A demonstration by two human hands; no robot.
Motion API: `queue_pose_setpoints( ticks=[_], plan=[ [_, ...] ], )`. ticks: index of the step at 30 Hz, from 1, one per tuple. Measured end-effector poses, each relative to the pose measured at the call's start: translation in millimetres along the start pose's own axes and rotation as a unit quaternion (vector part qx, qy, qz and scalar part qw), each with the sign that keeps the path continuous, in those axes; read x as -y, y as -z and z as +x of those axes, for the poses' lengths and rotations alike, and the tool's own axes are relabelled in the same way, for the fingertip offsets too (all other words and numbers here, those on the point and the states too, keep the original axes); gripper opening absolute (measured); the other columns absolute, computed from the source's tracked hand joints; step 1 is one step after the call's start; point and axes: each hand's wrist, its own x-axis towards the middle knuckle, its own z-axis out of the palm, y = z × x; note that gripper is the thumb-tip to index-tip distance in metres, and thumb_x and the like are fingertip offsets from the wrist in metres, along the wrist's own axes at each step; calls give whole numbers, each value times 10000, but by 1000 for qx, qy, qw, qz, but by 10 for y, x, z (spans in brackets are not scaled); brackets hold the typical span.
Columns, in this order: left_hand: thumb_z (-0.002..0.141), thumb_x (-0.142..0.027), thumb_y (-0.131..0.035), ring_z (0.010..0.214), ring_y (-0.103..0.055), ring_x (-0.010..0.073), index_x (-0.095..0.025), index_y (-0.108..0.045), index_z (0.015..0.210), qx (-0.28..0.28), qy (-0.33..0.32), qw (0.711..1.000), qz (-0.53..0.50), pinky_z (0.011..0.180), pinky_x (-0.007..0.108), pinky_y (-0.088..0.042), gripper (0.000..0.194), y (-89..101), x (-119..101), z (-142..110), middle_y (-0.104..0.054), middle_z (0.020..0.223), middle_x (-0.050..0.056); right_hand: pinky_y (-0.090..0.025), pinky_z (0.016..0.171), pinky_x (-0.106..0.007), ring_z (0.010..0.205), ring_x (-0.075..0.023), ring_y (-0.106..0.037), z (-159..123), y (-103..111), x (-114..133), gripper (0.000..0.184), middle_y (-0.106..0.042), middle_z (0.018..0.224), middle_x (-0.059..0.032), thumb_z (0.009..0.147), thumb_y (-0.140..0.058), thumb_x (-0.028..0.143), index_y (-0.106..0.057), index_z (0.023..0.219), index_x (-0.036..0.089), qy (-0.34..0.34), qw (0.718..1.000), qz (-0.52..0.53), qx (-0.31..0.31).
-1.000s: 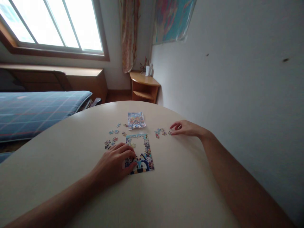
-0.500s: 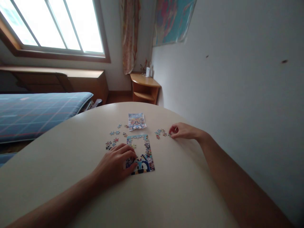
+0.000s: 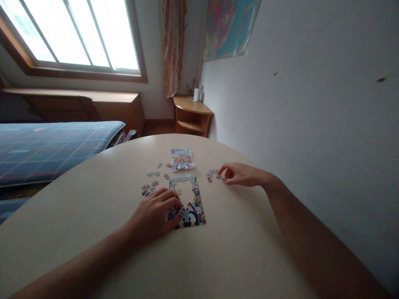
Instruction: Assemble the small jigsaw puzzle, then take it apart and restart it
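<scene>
the partly assembled puzzle [image 3: 197,199] lay on the pale table [image 3: 237,253], its lower left covered by the left hand [image 3: 158,209]; the border beneath that palm could not be inspected. a yellowish piece [image 3: 178,191] lay within the unfilled middle, its print too small to read. the printed sheet [image 3: 182,160] lay just beyond the puzzle's top edge, lettering illegible. the right hand [image 3: 243,174] partly masked the near end of the right-hand pieces [image 3: 210,180]; their exact count could not be established. both forearms were cut off by the frame, as was the wall poster [image 3: 230,29] at its top. the window [image 3: 90,33] was washed out by glare.

pose: the left hand rested palm down, fingers curved over the puzzle, thumb apart from the index finger. the right hand reached inward, wrist bent, index finger and thumb bowed; whether their tips were clamped on a piece could not be told. the left-hand pieces [image 3: 155,183] lay scattered beside the puzzle.
</scene>
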Motion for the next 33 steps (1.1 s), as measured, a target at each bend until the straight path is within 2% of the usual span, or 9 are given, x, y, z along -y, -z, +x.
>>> queue_pose_setpoints(
  ticks=[3, 6, 8, 11, 14, 17, 19, 22, 33],
  plan=[
    [855, -266, -644, 958, -619, 220, -251, -667, 934, 4, 5, 1000, -2, 831, 358, -539, 84, -1, -4, 1, -691, 1000, 37, -444, 598, -228, 679, -132, -607, 30, -118, 310, 252, -697, 794, -27, 795, -611, 204, -717, 1019, 158, 53, 998, 45, -1],
    [859, -271, -641, 969, -615, 222, -254, -670, 937, 8, 13, 1000, -7, 836, 369, -536, 85, 0, -7, 2, -692, 1012, 33, -479, 673, -249, 736, -141, -639, 96, -382, 620, 124, -715, 810, -35, 780, -647, 185, -705, 883, 148, 90, 988, 95, -85],
    [865, -262, -629, 971, -615, 219, -254, -671, 934, 11, 12, 1000, -11, 843, 370, -536, 81, 8, -3, -1, -694, 1017, 31, -489, 693, -259, 749, -145, -650, 132, -593, 754, 97, -722, 817, -37, 775, -690, 218, -694, 847, 152, 113, 979, 123, -115],
    [874, -237, -607, 983, -616, 212, -257, -669, 963, 19, -3, 1000, -20, 857, 368, -539, 110, 26, 18, -15, -696, 1038, 27, -497, 731, -264, 791, -150, -664, 150, -864, 813, 131, -730, 835, -31, 792, -709, 269, -701, 875, 168, 155, 965, 164, -133],
    [866, -212, -608, 1025, -608, 215, -260, -661, 1008, 32, -14, 999, -30, 881, 371, -539, 158, 38, 46, -33, -690, 1075, 29, -502, 771, -273, 793, -143, -671, 144, -1016, 768, 274, -734, 852, -15, 820, -677, 236, -706, 1091, 204, 183, 955, 179, -147],
    [867, -196, -603, 1047, -600, 218, -256, -652, 1019, 36, -15, 999, -34, 898, 372, -537, 171, 39, 63, -44, -684, 1094, 33, -493, 814, -281, 820, -154, -673, 142, -1069, 718, 163, -746, 835, -20, 801, -685, 197, -762, 943, 209, 199, 952, 164, -163],
    [876, -197, -592, 1049, -598, 217, -254, -648, 1020, 38, -16, 999, -35, 898, 372, -538, 164, 37, 67, -46, -683, 1096, 33, -496, 790, -276, 809, -160, -675, 147, -1082, 705, 87, -753, 828, -27, 787, -705, 212, -768, 844, 198, 181, 955, 168, -168],
    [881, -198, -587, 1052, -597, 215, -256, -642, 1033, 43, -16, 998, -38, 895, 376, -540, 172, 36, 67, -44, -681, 1101, 27, -500, 745, -266, 780, -158, -677, 153, -1097, 707, 97, -757, 820, -26, 778, -718, 225, -773, 853, 197, 169, 956, 175, -165],
    [877, -212, -594, 1058, -594, 218, -254, -638, 1040, 44, -13, 998, -33, 900, 391, -539, 174, 47, 63, -48, -678, 1110, 26, -500, 751, -264, 778, -156, -670, 173, -1102, 700, 119, -762, 806, -23, 814, -722, 254, -798, 900, 223, 184, 960, 160, -140]
  ],
)
